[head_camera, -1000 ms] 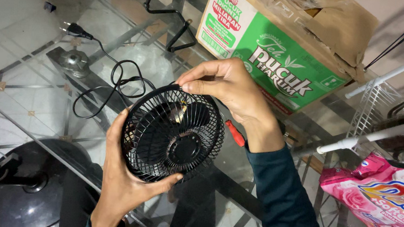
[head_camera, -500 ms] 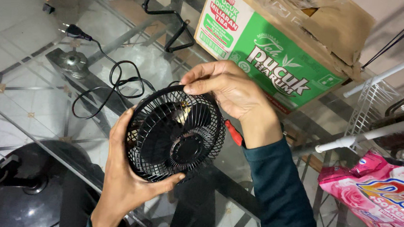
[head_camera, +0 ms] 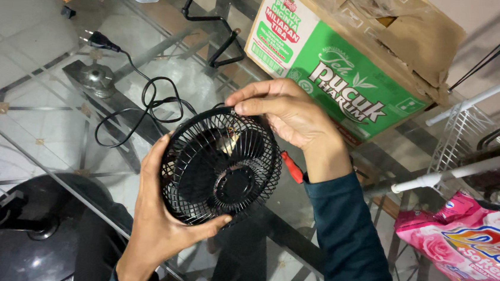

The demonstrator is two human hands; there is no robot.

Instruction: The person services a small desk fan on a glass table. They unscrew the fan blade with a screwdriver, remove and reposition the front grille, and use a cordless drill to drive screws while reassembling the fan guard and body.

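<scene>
Black wire fan (head_camera: 219,168) being held above the glass desk (head_camera: 40,82), barely shifting since a second ago; left hand (head_camera: 157,222) cupping underneath, right hand (head_camera: 290,117) still pinching the top rim, red screwdriver (head_camera: 291,166) behind.

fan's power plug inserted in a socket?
No. The black plug lies loose on the glass table, its cord coiled beside it.

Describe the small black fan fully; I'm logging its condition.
The small black fan has a round wire grille with thin radial ribs and a solid centre disc; dark blades show behind. It looks like plastic or coated metal. The left hand cups its lower rim, and the right hand grips its top edge above the glass table.
</scene>
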